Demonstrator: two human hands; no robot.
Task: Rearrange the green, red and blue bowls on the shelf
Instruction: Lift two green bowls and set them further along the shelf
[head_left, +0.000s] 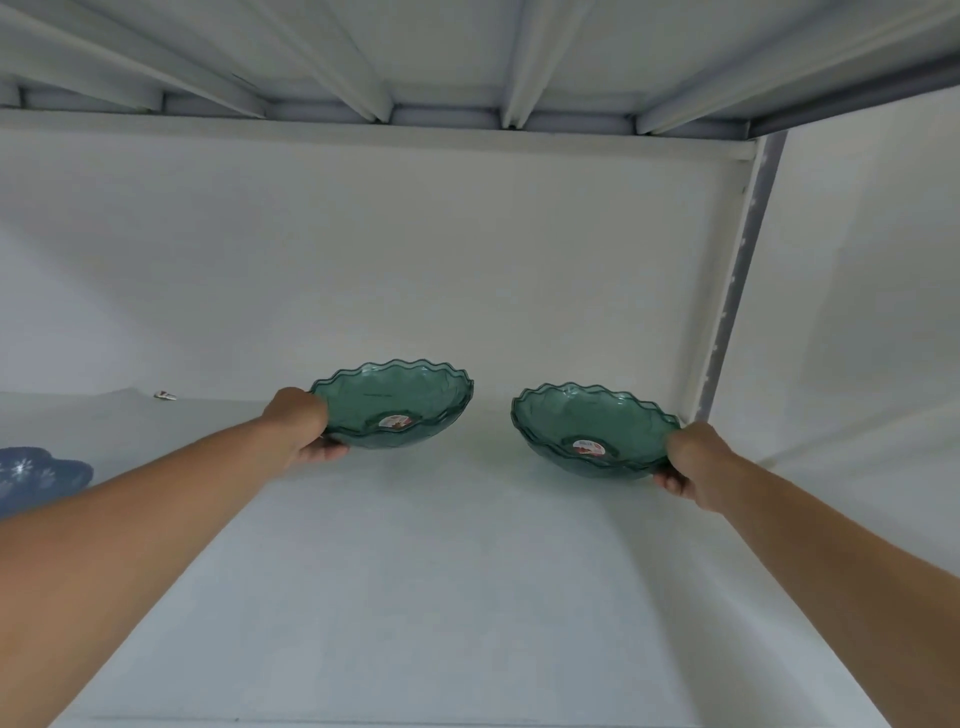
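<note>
**Green bowls in both hands, red ones nowhere in sight**

Green, translucent plastic with scalloped rims: two such bowls sat toward the back of the white shelf board (415, 571), side by side but apart. The left hand (306, 423) was closed on the nine-o'clock rim of the left green bowl (395, 408), thumb over the edge and fingers beneath. The right hand (693, 462) gripped the right green bowl (592, 431) the same way at its four-o'clock edge, close to the white upright post (727, 291). Each bowl looked like a nested pair, though that was hard to confirm. Whether they rested on the board or hung just above it could not be told.

A dark blue patterned bowl (36, 473) lay far off at nine o'clock, cut by the frame edge. No red bowl appeared. By this evidence the green bowls were being positioned at the right end, and the blue and red seemingly remained to be dealt with.
</note>
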